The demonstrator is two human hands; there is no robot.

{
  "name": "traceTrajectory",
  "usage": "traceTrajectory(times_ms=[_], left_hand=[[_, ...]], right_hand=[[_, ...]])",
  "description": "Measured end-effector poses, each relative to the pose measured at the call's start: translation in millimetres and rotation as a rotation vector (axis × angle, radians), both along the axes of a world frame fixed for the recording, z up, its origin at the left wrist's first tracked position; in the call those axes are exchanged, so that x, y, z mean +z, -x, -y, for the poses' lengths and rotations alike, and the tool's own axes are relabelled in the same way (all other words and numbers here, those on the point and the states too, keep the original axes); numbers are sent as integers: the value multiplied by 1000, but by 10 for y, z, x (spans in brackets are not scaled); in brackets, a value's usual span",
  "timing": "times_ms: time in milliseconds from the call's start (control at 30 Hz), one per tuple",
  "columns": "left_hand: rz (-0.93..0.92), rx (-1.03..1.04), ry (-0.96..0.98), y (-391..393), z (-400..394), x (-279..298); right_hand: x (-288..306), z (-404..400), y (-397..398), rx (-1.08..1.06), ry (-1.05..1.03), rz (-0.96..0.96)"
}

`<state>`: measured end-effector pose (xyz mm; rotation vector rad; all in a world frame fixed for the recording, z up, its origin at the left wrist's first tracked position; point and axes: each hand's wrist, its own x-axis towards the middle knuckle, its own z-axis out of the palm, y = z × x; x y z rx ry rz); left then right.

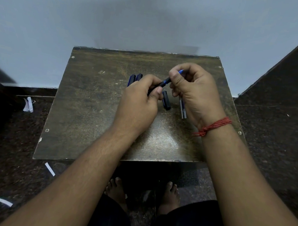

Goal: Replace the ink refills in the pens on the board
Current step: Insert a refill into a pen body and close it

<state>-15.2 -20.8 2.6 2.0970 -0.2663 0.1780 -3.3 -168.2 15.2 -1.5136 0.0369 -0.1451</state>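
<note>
Mid-task | left hand [142,96] and right hand [192,87] both grasp dark blue-banded plastic pen [162,83], probably unscrewing | two capped blue pens [135,78] far-left on worn brown board [91,107], untouched | black cap [166,102], clear refills [183,110] near right.

- Pale grey-blue wall [63,15] across the far side, plain, with a soft dark shadow falling down its middle.
- Dark speckled stone floor [277,142] below, polished, with faint joint lines between slabs.
- Dark skirting strip [35,90] along the foot of the wall at the left.
- Diagonal dark stone edge [282,58] rising at the upper right.
- White paper scraps on the floor: a crumpled one [28,104] at the left, a narrow strip [50,169] nearer, another [3,202] at lower left.
- Dim, even light; dull sheen on the stone.
</note>
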Motion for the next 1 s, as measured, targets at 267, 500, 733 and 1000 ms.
traceTrajectory(times_ms=[267,500,733,1000], left_hand=[[-33,-11,40,9,13,17],[-39,-14,71,14,17,15],[-44,-3,80,4,8,20],[-52,-1,94,15,19,27]], right_hand=[[-37,13,1,-24,-38,-21],[-81,-22,-20,-25,-57,-49],[-73,66,-13,44,-127,-5],[-81,-25,-27,-40,-136,-41]])
